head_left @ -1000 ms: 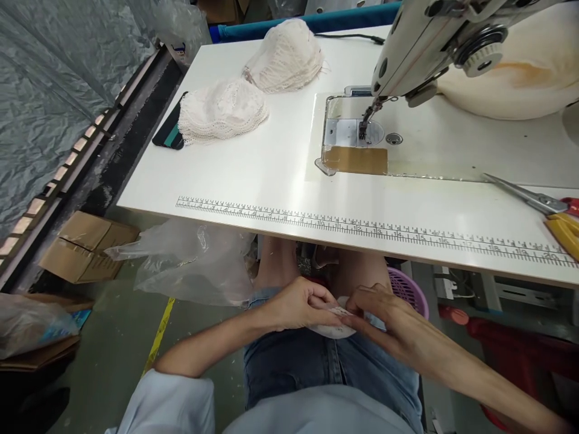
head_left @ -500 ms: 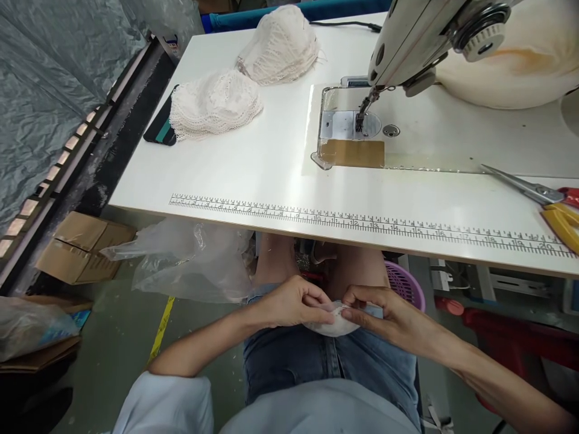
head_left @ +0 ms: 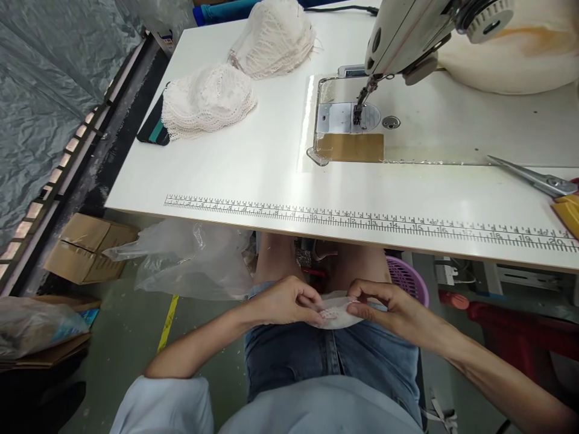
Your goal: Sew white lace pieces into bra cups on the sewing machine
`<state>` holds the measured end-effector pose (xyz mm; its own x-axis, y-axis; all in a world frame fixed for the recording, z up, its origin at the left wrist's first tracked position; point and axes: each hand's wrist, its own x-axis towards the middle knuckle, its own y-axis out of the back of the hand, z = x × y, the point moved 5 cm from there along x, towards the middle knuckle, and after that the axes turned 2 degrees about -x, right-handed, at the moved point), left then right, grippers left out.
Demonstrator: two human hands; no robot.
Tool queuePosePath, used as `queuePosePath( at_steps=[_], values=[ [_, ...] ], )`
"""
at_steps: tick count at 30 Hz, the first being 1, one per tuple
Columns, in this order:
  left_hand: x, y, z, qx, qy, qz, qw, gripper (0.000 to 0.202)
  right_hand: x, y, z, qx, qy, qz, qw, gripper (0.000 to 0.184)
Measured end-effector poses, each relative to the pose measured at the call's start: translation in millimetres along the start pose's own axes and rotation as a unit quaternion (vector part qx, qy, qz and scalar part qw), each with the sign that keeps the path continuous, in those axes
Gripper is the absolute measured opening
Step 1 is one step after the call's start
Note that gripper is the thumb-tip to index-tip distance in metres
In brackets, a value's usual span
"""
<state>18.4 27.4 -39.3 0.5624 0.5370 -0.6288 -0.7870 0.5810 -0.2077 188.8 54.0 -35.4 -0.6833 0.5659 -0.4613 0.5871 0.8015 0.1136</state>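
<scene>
Over my lap, a small white piece of sheer fabric, rounded along its lower edge, is stretched between my two hands. My left hand pinches its left end between thumb and curled fingers. At the other end my right hand grips the upper edge, thumb against forefinger. The fabric's middle shows a textured, lace-like patch; the parts under my fingertips are hidden. Both hands are below the front edge of the white table, apart from it.
On the table stand a sewing machine and, at left, a lace pile and a second lace pile. Scissors lie at right. A printed ruler runs along the front edge. Below are a purple basket and a plastic bag.
My hands have drawn slightly apart, and more of the white fabric shows between them. The head view has shifted a little, so the table's things sit slightly higher.
</scene>
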Motion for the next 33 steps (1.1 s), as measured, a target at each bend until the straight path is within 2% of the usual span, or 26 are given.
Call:
queuePosePath(
  at_steps=[3, 8, 13, 16, 20, 24, 33],
  values=[
    [0.0, 2.2, -2.9, 0.016, 0.012, 0.015, 1.000, 0.031, -0.5, 1.7, 3.7, 0.011, -0.007, -0.005, 1.000, 0.029],
    [-0.3, 1.3, -1.7, 0.005, 0.004, -0.006, 1.000, 0.030, -1.2, 0.9, 4.5, 0.010, -0.014, -0.006, 1.000, 0.033],
    [4.6, -3.5, 5.7, -0.019, -0.034, -0.025, 0.999, 0.034, 0.3, -1.9, 5.6, 0.019, -0.006, -0.006, 1.000, 0.032],
    [11.1, -6.9, 7.8, -0.006, -0.044, -0.009, 0.999, 0.032, 1.3, -3.0, 4.7, 0.023, -0.004, -0.012, 1.000, 0.032],
    [15.0, -7.9, 5.0, -0.009, -0.026, 0.020, 0.999, 0.030, 0.9, -3.7, -0.2, 0.013, -0.004, -0.019, 1.000, 0.029],
    [12.9, -6.8, 1.0, -0.021, -0.003, 0.010, 1.000, 0.031, 0.6, -5.6, -4.8, -0.008, 0.001, -0.025, 1.000, 0.027],
    [9.6, -3.6, 6.3, 0.000, -0.009, 0.015, 1.000, 0.028, 5.4, -6.2, -5.8, -0.010, 0.004, -0.005, 1.000, 0.027]
  ],
)
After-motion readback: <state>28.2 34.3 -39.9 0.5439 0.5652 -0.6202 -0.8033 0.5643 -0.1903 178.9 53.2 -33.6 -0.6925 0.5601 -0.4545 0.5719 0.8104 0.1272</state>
